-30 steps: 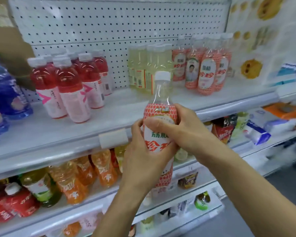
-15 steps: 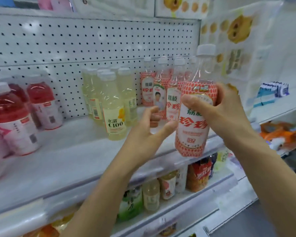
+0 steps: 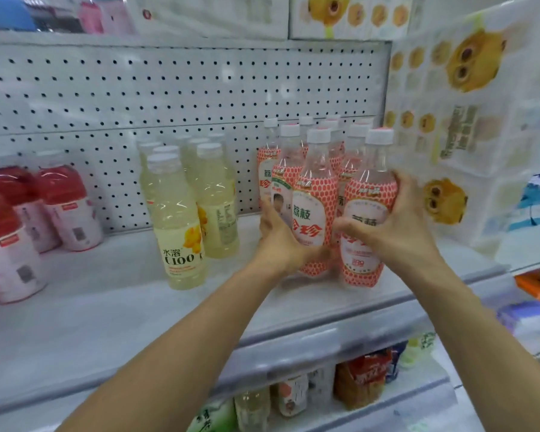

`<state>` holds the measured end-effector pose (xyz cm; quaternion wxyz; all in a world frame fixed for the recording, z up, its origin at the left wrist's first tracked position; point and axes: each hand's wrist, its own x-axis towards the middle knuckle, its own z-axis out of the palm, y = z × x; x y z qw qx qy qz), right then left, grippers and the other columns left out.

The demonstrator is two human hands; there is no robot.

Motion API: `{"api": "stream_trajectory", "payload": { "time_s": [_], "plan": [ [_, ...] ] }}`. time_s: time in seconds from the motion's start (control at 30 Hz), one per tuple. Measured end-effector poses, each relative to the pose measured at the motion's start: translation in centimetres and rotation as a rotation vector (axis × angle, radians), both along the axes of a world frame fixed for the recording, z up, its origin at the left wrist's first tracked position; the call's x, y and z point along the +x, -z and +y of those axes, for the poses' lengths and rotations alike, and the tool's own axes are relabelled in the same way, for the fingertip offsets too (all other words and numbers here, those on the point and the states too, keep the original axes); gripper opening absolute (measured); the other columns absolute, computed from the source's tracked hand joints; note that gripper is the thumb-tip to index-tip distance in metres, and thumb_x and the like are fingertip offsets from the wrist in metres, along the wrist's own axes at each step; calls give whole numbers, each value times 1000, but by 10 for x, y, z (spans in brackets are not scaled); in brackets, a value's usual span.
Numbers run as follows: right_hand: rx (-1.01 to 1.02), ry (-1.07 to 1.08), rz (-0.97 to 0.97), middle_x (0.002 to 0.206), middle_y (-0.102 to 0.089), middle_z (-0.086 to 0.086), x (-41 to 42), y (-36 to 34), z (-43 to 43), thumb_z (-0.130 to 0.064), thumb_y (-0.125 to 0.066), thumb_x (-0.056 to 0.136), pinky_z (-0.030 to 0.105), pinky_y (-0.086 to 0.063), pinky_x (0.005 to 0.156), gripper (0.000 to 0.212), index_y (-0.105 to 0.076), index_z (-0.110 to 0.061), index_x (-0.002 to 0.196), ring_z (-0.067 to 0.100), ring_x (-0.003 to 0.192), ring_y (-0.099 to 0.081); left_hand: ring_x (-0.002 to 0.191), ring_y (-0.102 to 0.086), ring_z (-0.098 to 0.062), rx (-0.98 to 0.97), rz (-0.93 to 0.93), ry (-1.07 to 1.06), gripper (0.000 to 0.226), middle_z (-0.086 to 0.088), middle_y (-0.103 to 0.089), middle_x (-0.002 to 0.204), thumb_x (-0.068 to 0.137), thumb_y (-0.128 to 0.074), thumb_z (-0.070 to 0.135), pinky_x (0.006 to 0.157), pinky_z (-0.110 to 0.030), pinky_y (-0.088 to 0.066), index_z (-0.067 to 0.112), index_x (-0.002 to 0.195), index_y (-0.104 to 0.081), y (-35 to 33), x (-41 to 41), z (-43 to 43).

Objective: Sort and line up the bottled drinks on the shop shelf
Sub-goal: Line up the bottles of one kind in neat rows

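Fig.: R hand (image 3: 399,235) is gripping a lychee btl (image 3: 363,210), thumb lying across the label front, other fingers curling round its right side. The btl is sitting upright w/ its base at the shelf (image 3: 106,307) deck, well to the right of the front C100 btl (image 3: 181,232); actual contact w/ the deck is hard to judge. L hand (image 3: 279,241) is wrapping a second lychee btl (image 3: 314,207), which is standing between the first and the C100 btl. Its thumb is pointing up along the label's left edge, fingers curling round the lower body. R fingertips are hiding behind their btl. More lychee btls (image 3: 289,157) are crowding behind, labels partly covered. Left of the C100 btl, the red btls (image 3: 66,210) are running off-frame. Both forearms are reaching up & fwd, wrists approx. level. Small print is blurring out.
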<state>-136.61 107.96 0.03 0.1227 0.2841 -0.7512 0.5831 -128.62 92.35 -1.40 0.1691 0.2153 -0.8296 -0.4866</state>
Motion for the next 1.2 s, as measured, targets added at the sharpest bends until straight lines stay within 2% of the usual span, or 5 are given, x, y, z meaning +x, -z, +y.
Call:
{"api": "stream_trajectory", "payload": {
  "time_s": [0.27, 0.57, 0.8, 1.07, 1.2],
  "plan": [
    [27, -194, -96, 94, -65, -35, -51, 6, -5, -24, -96, 50, 10, -50, 54, 81, -42, -49, 105, -12, 83, -65, 137, -44, -30, 78, 53, -25, 136, -13, -33, 156, 72, -88, 9, 113, -51, -40, 29, 156, 17, 6, -46, -9],
    [45, -224, -151, 113, -61, -11, -74, 15, -12, -18, -86, 75, 22, -53, 75, 80, -32, -24, 133, 0, 96, -64, 138, -44, -30, 27, 63, -132, 116, -10, -36, 155, 83, -79, 17, 112, -52, -40, 23, 158, 9, 9, -70, -3],
    [379, -195, -188, 140, -53, 5, -50, 24, 11, -28, -70, 87, 53, -45, 106, 84, -16, -17, 151, 30, 129, -51, 141, -40, -26, -374, -81, -80, 94, -3, -41, 155, 88, -71, 39, 116, -48, -34, 24, 158, -11, 10, -16, 24],
    [440, -327, 226, 152, -40, 4, 37, 46, 49, -31, -60, 96, 33, -26, 114, 55, -43, -17, 147, 21, 142, -30, 144, -29, -15, -612, 99, -335, 57, -1, -46, 150, 95, -63, 39, 111, -16, -17, 21, 146, -46, 44, 101, 90],
    [289, -522, 362, 133, -57, 5, 99, 72, 47, -19, -64, 94, 30, -42, 100, 34, -62, -12, 127, 21, 125, -50, 123, -50, -9, -630, 203, -439, 42, 4, -58, 129, 95, -65, 30, 104, -16, -36, 17, 134, -57, 77, 174, 116]
  ]
}}
